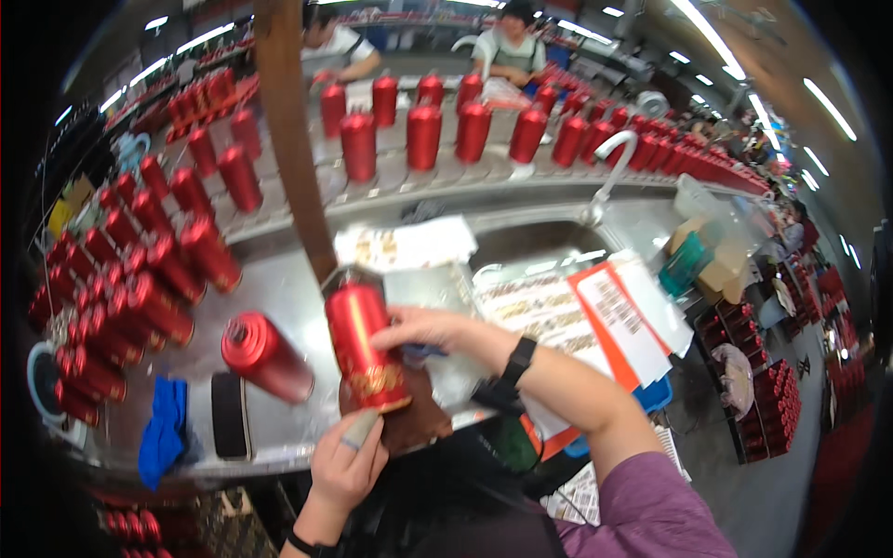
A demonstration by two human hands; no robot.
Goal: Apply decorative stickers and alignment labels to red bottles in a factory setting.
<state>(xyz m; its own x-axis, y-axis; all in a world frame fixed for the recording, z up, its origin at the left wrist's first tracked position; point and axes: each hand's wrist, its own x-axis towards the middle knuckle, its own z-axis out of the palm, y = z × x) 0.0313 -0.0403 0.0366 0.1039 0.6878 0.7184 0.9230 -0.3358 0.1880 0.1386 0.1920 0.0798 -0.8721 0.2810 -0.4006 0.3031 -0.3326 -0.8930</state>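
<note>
A glossy red bottle [358, 325] with a gold patterned band near its base stands tilted in front of me, on a brown cloth [414, 414]. My right hand [423, 330] rests against its right side, with the thumb and fingers closed on the body. At the lower edge, by the gold band, the closed fingertips of my left hand [349, 460] press on it; a grey covering sits on one finger. Whether a small piece lies under those fingertips is hidden. Just to the left, a second red bottle [270, 358] leans on the metal worktop with no gold band visible.
A blue cloth [163, 432] and a black case [231, 417] lie at the left front. Many red bottles [153, 307] crowd the left. A conveyor [372, 193] carries more behind a brown post [293, 139]. Sticker sheets [539, 312], a sink and faucet [609, 172] are right. Two people sit opposite.
</note>
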